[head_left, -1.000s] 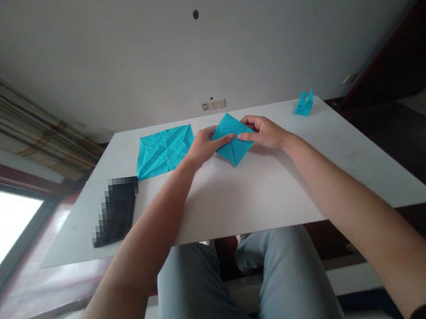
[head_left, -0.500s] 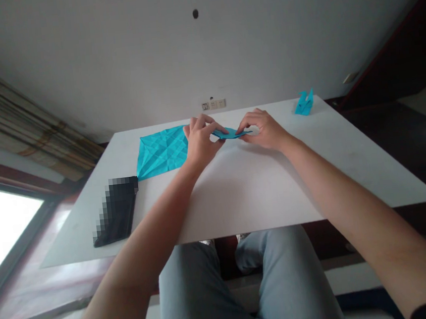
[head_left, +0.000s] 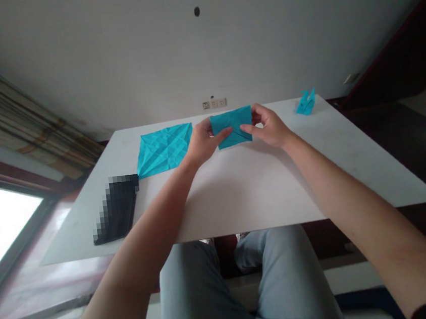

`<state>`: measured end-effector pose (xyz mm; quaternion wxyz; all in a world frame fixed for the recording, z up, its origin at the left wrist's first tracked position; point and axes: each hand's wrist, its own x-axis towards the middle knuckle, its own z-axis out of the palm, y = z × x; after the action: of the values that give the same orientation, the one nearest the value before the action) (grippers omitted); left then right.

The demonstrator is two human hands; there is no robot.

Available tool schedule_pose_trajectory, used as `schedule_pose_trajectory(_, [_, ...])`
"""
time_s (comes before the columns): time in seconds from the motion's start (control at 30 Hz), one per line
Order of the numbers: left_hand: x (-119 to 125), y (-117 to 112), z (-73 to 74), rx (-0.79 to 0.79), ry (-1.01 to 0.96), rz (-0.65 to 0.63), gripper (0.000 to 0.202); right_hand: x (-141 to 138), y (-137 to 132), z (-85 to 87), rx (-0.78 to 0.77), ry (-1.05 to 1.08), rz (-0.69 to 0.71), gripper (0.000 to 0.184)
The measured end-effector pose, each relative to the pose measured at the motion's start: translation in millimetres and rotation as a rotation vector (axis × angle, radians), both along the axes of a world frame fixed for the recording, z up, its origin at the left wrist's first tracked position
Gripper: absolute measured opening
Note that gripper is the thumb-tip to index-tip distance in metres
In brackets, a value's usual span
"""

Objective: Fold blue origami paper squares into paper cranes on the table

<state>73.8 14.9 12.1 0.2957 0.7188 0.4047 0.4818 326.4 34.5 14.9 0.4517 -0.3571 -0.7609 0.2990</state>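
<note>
**Mid-fold, it seems**

Head view: the left hand [head_left: 202, 141] and right hand [head_left: 270, 127] pinch the paper [head_left: 233, 118] from its 9 and 3 o'clock sides, over the 12 o'clock part of the bench [head_left: 255, 195]. Creasing looks in hand; the next move likely calls for aligned layers and even pressure.

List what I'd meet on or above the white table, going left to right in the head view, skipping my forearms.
Partly pixelated flat black object → creased turquoise four-sided paper sheet → left hand → folded turquoise paper rectangle → right hand → turquoise folded-paper bird.
</note>
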Motion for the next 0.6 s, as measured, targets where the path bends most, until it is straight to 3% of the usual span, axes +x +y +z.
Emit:
schedule_pose_trajectory(0.1, [2.1,4.0,-4.7,-0.144,-0.184,-0.140,0.051,1.3,4.0,-5.1,-0.040,0.018,0.026,0.074])
schedule_pose_trajectory(0.23, [-1.0,4.5,-8.5,-0.319,-0.178,-0.150,0.059,8.7,6.6,-8.0,0.038,-0.120,-0.028,0.092])
schedule_pose_trajectory(0.33, [-5.4,2.1,-10.1,-0.401,-0.026,-0.141,0.055,12.3,5.2,-7.3,0.128,-0.281,-0.026,0.066])
schedule_pose_trajectory(0.43, [-7.8,-2.1,-9.1,-0.347,0.199,-0.115,0.058,11.4,2.5,-6.8,0.114,-0.393,0.080,0.038])
schedule_pose_trajectory(0.6, [-6.6,-5.9,-7.2,-0.179,0.464,0.013,0.069,7.4,-0.4,-8.5,-0.036,-0.425,0.192,0.052])
